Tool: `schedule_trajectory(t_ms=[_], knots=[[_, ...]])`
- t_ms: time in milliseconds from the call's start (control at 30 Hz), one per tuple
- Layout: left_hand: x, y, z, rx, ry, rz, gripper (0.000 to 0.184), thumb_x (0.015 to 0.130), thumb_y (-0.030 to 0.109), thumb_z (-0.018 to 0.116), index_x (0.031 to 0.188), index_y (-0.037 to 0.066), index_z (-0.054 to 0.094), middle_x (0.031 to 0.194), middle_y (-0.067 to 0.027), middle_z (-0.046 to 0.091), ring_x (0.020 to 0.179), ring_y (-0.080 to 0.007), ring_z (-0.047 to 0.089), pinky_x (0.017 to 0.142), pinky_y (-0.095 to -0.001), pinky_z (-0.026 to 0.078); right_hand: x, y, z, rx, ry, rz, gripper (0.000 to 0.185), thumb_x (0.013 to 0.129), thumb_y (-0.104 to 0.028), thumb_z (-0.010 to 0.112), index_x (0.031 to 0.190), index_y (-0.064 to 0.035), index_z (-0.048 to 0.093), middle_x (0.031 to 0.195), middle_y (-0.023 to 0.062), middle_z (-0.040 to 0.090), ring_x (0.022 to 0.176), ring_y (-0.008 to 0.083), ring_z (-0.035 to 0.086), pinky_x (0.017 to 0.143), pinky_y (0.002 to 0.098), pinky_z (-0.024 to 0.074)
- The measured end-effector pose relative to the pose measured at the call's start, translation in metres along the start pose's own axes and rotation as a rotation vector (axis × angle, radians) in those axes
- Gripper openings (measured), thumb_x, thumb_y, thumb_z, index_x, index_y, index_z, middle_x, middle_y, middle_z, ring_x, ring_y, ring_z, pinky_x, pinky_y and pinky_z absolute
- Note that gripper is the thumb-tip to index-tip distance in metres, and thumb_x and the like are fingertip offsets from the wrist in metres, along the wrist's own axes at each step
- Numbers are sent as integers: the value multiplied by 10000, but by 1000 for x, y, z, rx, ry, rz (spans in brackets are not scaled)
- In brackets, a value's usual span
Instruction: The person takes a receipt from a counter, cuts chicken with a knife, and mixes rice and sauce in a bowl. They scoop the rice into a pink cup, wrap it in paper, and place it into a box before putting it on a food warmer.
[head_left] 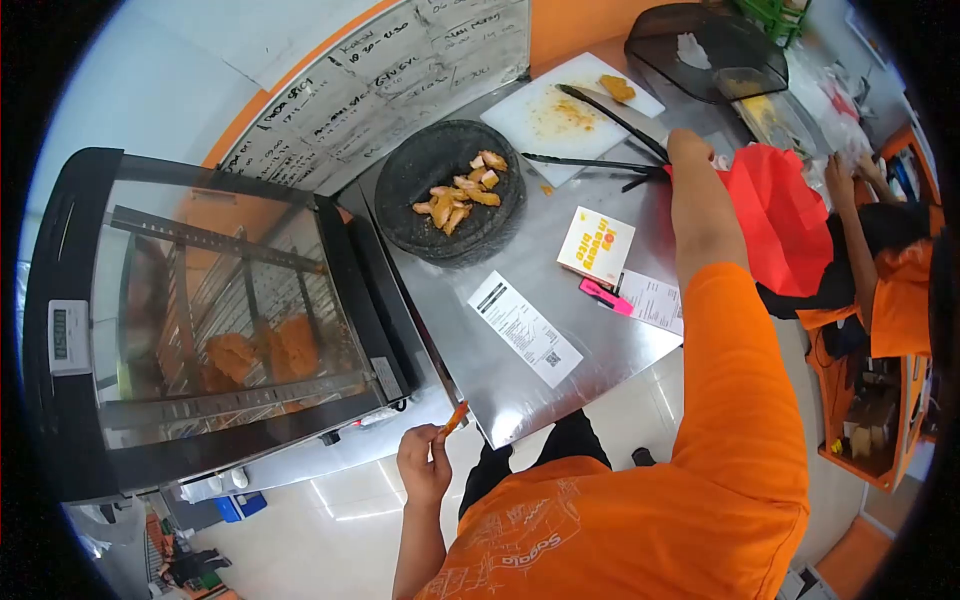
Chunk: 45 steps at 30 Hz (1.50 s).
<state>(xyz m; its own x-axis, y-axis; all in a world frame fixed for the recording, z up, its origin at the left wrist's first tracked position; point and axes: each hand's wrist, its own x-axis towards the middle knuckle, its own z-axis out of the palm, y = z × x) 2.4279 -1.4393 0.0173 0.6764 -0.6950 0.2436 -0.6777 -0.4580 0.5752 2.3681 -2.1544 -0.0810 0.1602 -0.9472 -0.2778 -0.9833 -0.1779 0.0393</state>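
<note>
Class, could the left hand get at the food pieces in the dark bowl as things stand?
Probably yes: the bowl is uncovered and the way looks free, though the left hand pinches a food strip.

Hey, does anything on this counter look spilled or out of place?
Slightly: a small golden crumb lies on the steel counter, just off the white cutting board, which is itself smeared with orange-brown crumbs. It looks stray because it's on bare metal. Nothing visible looks broken.
</note>
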Motion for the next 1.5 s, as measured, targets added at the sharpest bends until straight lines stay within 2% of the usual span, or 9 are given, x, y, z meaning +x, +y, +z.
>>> schedule_trajectory(t_ms=[300, 467, 833, 967, 1100, 1167, 1300, 1367, 1500], knots=[[14, 3, 15, -39, 27, -35, 31, 926, -24, 624, 948, -10, 607, 894, -184, 656, 838, -368, 663, 774, -387, 523, -20, 14, -64, -90, 232, -380, 411, 855, -247, 667, 1220, -61, 694, 1245, 186, 696, 1152, 374, 673, 961, 484, 540], [26, 9, 26, -106, 65, -13, 55, 964, 38, 618, 952, -15, 610, 901, -181, 660, 831, -364, 656, 763, -398, 511, -104, -7, -142, 37, -28, -326, 494, 880, -334, 586, 1212, 11, 707, 1259, 245, 676, 1143, 371, 683, 983, 431, 537], [35, -7, 44, -140, 112, 83, 119, 957, 90, 648, 1005, -15, 677, 894, -182, 657, 847, -351, 661, 774, -407, 513, -92, 37, -61, 32, 258, -587, 291, 824, -236, 675, 1023, -38, 751, 1094, 208, 733, 1021, 390, 707, 900, 490, 557], [58, -29, 60, -133, 71, 146, 135, 969, 87, 613, 1022, -19, 677, 901, -204, 644, 848, -408, 623, 793, -448, 500, -148, 51, -67, 519, 343, -379, 367, 775, -121, 689, 1130, -40, 645, 1048, 260, 714, 992, 449, 690, 880, 525, 551], [87, -18, 64, -187, -22, 152, 176, 983, 89, 576, 1027, -62, 656, 942, -225, 648, 865, -415, 631, 788, -461, 498, -242, 79, -47, 746, 233, -578, 406, 885, -198, 689, 1202, 13, 546, 1004, 255, 699, 851, 394, 720, 732, 507, 568], [101, -30, 71, -138, -42, 207, 192, 989, 92, 562, 1031, -71, 655, 939, -229, 650, 863, -410, 638, 771, -449, 500, -343, 105, -84, 1026, -317, -618, 353, 968, -269, 634, 1169, 6, 543, 849, 167, 670, 552, 246, 660, 494, 404, 525], [122, -41, 73, -107, -94, 183, 192, 986, 93, 561, 1023, -68, 658, 950, -229, 655, 862, -406, 645, 767, -447, 502, -408, 114, 7, 1001, -215, -658, 442, 988, -453, 611, 1053, -16, 633, 878, 142, 681, 625, 235, 666, 594, 383, 541], [130, -38, 73, -122, -141, 121, 233, 987, 123, 566, 1032, -81, 669, 943, -238, 680, 903, -402, 666, 831, -443, 515, -436, 107, 72, 1041, 204, -803, 455, 992, -469, 613, 1030, -16, 638, 902, 155, 686, 693, 260, 668, 664, 400, 538], [148, -66, 85, -49, -163, 174, 209, 974, 116, 571, 995, -67, 670, 941, -238, 680, 889, -414, 661, 822, -454, 515, -484, 120, 89, 1128, -341, -633, 392, 997, -389, 653, 1109, -15, 627, 936, 203, 680, 861, 306, 681, 791, 398, 521]])
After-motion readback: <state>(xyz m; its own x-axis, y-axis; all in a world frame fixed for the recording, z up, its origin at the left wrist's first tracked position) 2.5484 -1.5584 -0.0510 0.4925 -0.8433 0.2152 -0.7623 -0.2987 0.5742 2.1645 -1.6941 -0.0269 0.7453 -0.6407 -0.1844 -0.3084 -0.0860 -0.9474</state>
